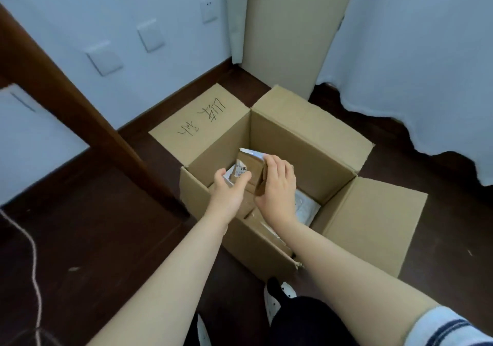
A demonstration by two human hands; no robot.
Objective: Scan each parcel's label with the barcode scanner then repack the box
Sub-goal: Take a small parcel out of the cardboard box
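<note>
**Parcel in both hands over the open box; no scanner in frame**

You've got a small brown parcel at centre frame, inside the mouth of the big cardboard box; right hand is wrapped round its right edge, fingers curled and pressed on it; left hand pinches its lower-left corner by the white label; can't tell if it's going in or coming out. More parcels sit below: a white mailer at the box's right side, a brown taped one under your right wrist; all four flaps are folded out flat, the upper-left flap with handwriting on it.

Barcode scanner isn't visible, so I can't judge whether this one's been scanned; check first. If lifting, keep the label face up and flat, thumb off the barcode; if packing, set it flat against the far wall, don't drop it on the mailer; keep both hands on until it's seated. Mind the cord at lower left of frame.
</note>
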